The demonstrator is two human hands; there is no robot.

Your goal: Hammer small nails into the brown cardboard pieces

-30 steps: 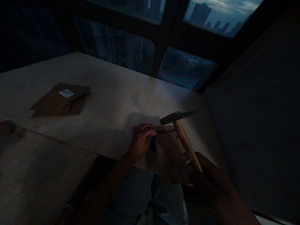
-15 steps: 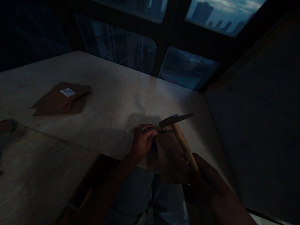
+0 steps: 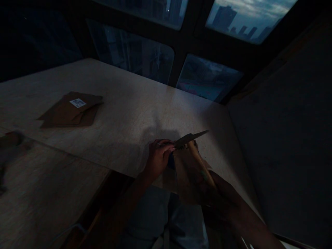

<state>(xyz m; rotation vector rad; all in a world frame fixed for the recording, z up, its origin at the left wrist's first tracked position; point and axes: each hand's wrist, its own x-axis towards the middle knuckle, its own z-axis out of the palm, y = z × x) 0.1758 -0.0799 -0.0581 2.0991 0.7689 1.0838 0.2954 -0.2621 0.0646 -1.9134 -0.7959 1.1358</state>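
Observation:
My left hand (image 3: 158, 158) pinches the top edge of a brown leather piece (image 3: 187, 173) with dark stitching along it, held at the near edge of the wooden table (image 3: 124, 114). My right hand (image 3: 218, 195) grips the wooden handle of a hammer (image 3: 193, 145). The hammer's dark metal head lies right on the stitched edge, next to my left fingertips. The scene is dim, so small details are hard to make out.
A stack of brown leather pieces (image 3: 70, 110) with a white label lies at the table's left. A second wooden surface (image 3: 46, 197) sits lower left. Dark windows (image 3: 207, 74) showing a city run behind the table. A dark wall stands on the right.
The hammer head has come down from above the stitched edge onto it. My left hand has kept its pinch on the leather.

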